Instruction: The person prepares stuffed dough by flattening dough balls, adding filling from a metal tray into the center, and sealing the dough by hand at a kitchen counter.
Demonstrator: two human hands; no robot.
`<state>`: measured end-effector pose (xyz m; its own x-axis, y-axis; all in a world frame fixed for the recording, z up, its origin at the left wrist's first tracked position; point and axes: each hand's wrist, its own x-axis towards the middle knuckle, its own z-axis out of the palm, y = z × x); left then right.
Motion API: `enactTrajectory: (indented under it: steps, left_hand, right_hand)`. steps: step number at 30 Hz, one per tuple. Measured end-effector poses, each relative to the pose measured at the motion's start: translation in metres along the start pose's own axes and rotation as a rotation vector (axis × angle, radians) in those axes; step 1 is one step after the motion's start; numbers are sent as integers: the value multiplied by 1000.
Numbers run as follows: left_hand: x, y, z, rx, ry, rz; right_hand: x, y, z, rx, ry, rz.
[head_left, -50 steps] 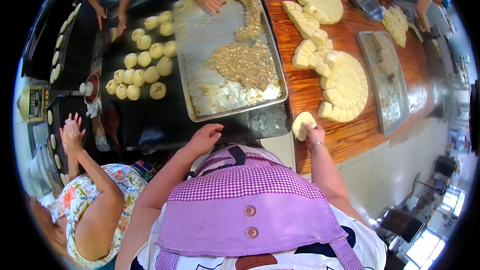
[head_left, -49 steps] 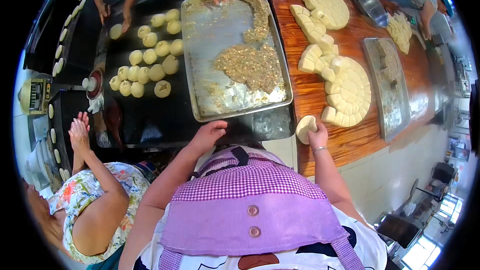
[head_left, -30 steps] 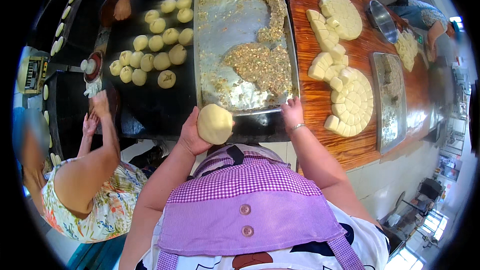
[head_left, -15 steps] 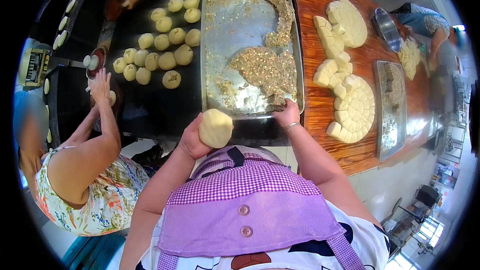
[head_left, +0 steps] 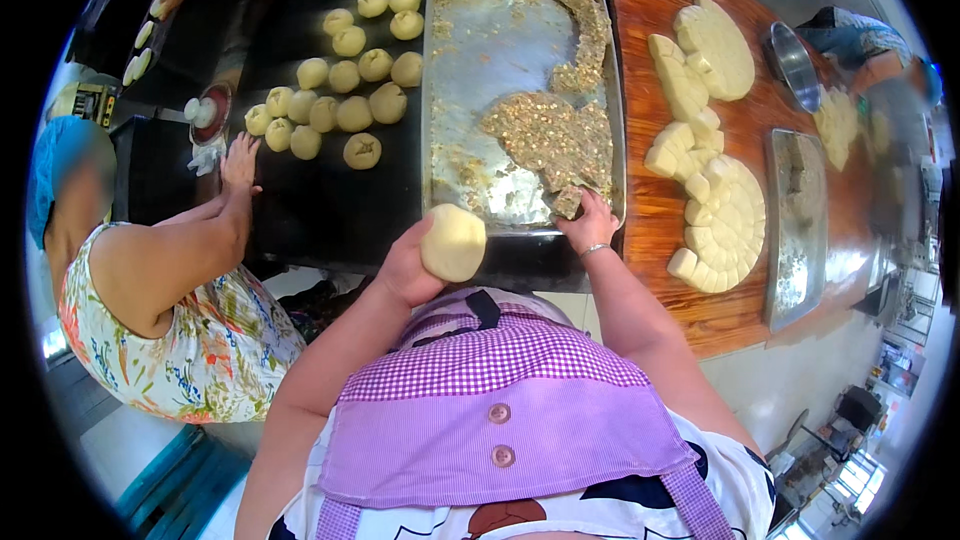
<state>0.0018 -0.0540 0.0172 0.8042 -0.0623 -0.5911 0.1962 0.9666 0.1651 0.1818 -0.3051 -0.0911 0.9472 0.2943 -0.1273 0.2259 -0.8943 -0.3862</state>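
Note:
My left hand [head_left: 405, 268] is wrapped round a pale, flattened piece of dough [head_left: 454, 243], held just in front of the tray's near edge. At that tray's near right corner, my right hand [head_left: 592, 224] grips a small chunk of nutty filling [head_left: 567, 202] between thumb and fingers. The shallow metal tray [head_left: 480, 70] carries a brown, crumbly mass of filling [head_left: 550, 135] on its right side, with a strip curving up to the far corner. Left of the tray, rows of filled dough balls [head_left: 353, 114] sit on a black worktop [head_left: 330, 200].
On the wooden table [head_left: 650, 270] to the right lie cut dough pieces [head_left: 730, 220], a second tray [head_left: 797, 280] and a metal bowl [head_left: 793, 65]. A co-worker's hands [head_left: 238, 162] rest at the left, near a white-knobbed red press [head_left: 205, 112]. Another person stands at the far right.
My right hand has come up slightly, with the filling chunk now visible in its fingers. My left hand still holds the dough. The co-worker's hands have moved right, away from the press.

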Motion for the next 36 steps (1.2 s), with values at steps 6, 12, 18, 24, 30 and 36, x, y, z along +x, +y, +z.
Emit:
enactTrajectory:
  steps: [6, 12, 18, 24, 30, 36]
  left_hand:
    - [21, -3, 18, -53, 63, 38]
    - [52, -19, 17, -53, 80, 29]
    - [56, -31, 45, 124, -114, 130]
    - [34, -21, 64, -42, -135, 99]
    - [32, -30, 73, -72, -159, 161]
    - [29, -31, 77, 42, -150, 293]
  right_hand:
    - [-7, -4, -18, 246, -106, 55]
    - [-19, -93, -109, 332, -177, -444]
    - [-16, -151, -130, -130, -318, -591]
    - [-4, -121, -122, 653, -162, -393]
    - [-45, -160, -97, 1688, -659, 406]
    - [-40, -163, -92, 1873, -665, 208]
